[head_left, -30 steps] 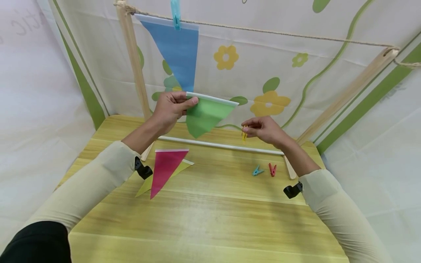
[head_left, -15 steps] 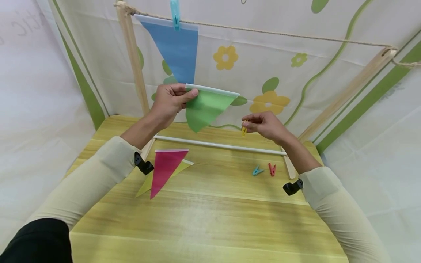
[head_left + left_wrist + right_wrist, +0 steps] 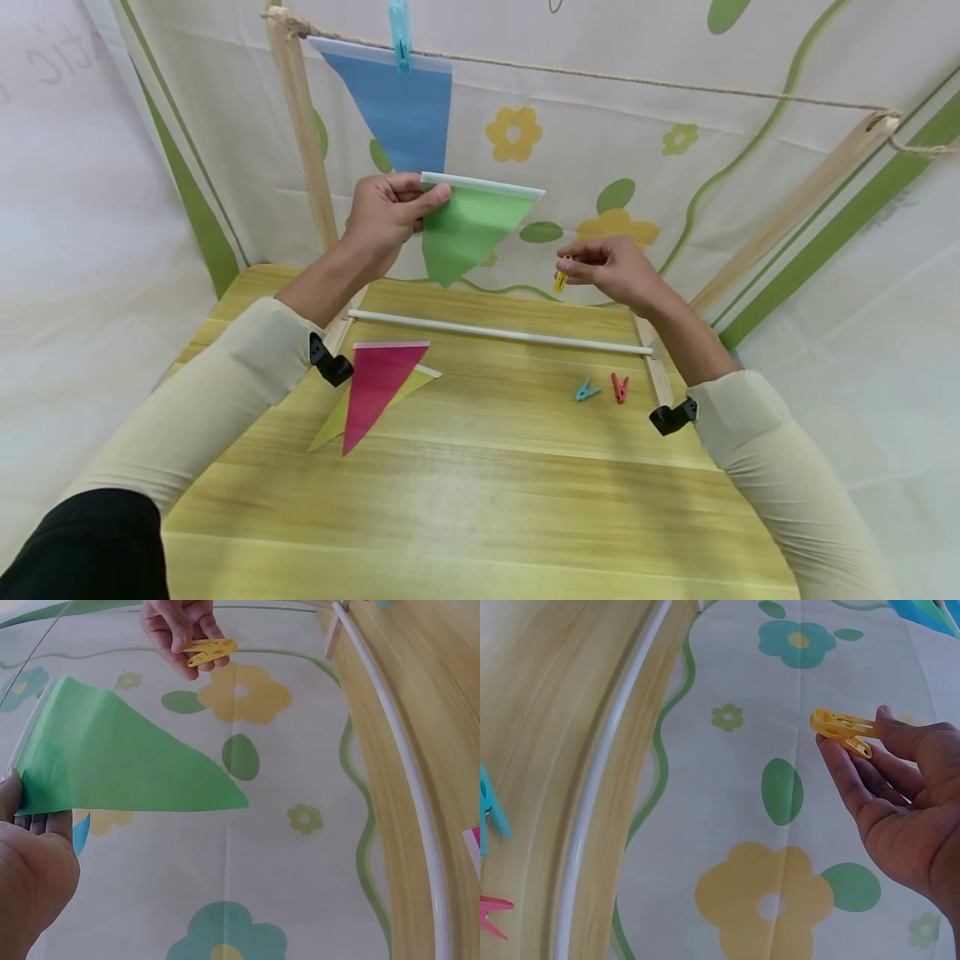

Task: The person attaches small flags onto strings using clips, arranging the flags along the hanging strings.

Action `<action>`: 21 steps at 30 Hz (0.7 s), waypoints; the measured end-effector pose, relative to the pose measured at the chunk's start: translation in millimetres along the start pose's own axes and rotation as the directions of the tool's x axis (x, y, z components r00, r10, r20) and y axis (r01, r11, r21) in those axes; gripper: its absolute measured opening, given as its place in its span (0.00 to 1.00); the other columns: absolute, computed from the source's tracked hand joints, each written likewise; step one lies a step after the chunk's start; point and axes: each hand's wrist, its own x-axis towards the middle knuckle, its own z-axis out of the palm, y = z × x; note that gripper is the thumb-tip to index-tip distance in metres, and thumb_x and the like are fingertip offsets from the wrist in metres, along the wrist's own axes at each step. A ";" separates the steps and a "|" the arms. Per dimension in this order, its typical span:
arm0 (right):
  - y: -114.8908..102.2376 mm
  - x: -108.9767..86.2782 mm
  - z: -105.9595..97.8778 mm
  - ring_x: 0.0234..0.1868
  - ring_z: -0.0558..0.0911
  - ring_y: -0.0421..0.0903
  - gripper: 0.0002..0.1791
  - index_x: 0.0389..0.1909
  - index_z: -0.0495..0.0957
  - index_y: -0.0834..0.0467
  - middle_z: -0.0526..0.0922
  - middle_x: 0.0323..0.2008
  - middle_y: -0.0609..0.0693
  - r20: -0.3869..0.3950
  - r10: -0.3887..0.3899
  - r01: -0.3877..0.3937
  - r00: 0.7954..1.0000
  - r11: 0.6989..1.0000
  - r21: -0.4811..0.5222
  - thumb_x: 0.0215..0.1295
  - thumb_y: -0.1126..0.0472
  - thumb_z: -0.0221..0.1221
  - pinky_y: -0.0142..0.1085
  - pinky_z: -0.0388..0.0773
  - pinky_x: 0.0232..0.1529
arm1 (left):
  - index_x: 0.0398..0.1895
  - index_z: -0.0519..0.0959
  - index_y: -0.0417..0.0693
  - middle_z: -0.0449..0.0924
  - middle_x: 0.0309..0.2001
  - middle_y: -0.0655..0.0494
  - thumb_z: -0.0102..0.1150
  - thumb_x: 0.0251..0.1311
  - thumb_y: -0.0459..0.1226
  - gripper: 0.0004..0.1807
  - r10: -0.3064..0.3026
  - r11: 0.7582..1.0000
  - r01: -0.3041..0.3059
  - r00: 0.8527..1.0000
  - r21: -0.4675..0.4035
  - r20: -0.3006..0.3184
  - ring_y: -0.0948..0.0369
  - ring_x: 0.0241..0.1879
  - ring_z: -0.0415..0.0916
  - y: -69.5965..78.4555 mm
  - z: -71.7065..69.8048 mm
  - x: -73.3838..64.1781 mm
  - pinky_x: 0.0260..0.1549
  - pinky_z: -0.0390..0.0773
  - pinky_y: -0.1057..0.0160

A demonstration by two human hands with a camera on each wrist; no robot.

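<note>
My left hand (image 3: 382, 215) pinches a green triangular pennant (image 3: 472, 229) by the left end of its white top edge. The pennant hangs point down in front of the backdrop, just below a blue pennant (image 3: 405, 108). That blue one is fixed to a twine line (image 3: 600, 77) by a light-blue clothespin (image 3: 401, 37). To the right, my right hand (image 3: 618, 267) holds a yellow clothespin (image 3: 844, 731) between thumb and fingers. Both hands are in the air below the twine, apart from each other.
Wooden posts (image 3: 303, 125) carry the twine, with a white rod (image 3: 495, 332) low between them. A magenta pennant (image 3: 378, 383) overlaps a yellow pennant (image 3: 408, 385) on the table (image 3: 480, 500). A teal clothespin (image 3: 587, 390) and a red clothespin (image 3: 619, 387) lie at right.
My left hand has risen with the green pennant, toward the twine. My right hand has also moved up, slightly to the right, still holding the yellow clothespin.
</note>
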 end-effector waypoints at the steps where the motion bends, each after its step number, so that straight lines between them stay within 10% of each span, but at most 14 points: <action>1: -1.6 0.6 -0.8 0.46 0.92 0.32 0.24 0.72 0.84 0.62 0.88 0.65 0.66 -0.006 -0.005 0.004 1.000 1.000 -0.002 0.87 0.51 0.64 0.28 0.90 0.54 | 0.30 0.88 0.40 0.93 0.34 0.57 0.70 0.77 0.29 0.12 -0.002 1.000 0.002 1.000 -0.001 -0.006 0.63 0.42 0.92 1.4 0.5 0.5 0.46 0.93 0.66; 15: -10.3 2.3 -4.9 0.43 0.94 0.33 0.23 0.68 0.86 0.65 0.95 0.50 0.47 -0.223 -0.105 0.126 0.969 0.989 0.080 0.84 0.53 0.67 0.27 0.91 0.52 | 0.27 0.85 0.43 0.91 0.28 0.59 0.72 0.76 0.31 0.14 -0.006 1.000 0.006 1.000 0.024 -0.020 0.67 0.29 0.82 1.6 9.0 10.2 0.31 0.79 0.71; 21: -17.1 2.0 -7.9 0.43 0.93 0.30 0.23 0.69 0.86 0.64 0.93 0.57 0.57 -0.242 -0.133 0.142 0.961 0.990 0.020 0.84 0.53 0.67 0.23 0.88 0.51 | 0.31 0.89 0.44 0.90 0.28 0.60 0.72 0.76 0.31 0.11 0.003 0.999 -0.001 1.000 0.042 -0.031 0.64 0.28 0.73 4.7 9.1 14.4 0.29 0.68 0.67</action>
